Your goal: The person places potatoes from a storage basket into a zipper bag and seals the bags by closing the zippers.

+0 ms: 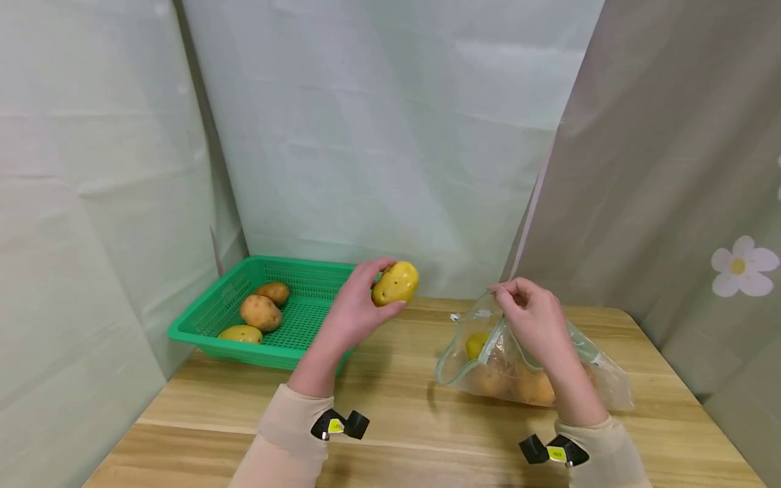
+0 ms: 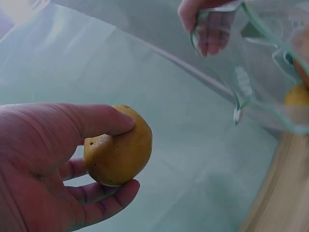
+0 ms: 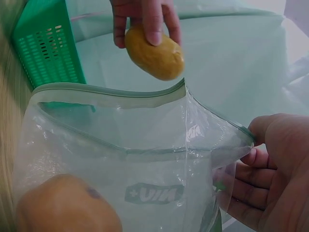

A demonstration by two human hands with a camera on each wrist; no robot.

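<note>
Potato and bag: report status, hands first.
Left hand grips potato in the air. Right hand pinches bag rim, mouth open. Nothing between them.

Potato (image 2: pixel 118 152), probably, in left hand (image 2: pixel 43 164)

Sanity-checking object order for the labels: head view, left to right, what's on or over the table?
Green basket with three potatoes inside → left hand → the potato it holds → clear zip bag with more potatoes inside, its rim pinched by the right hand.
</note>
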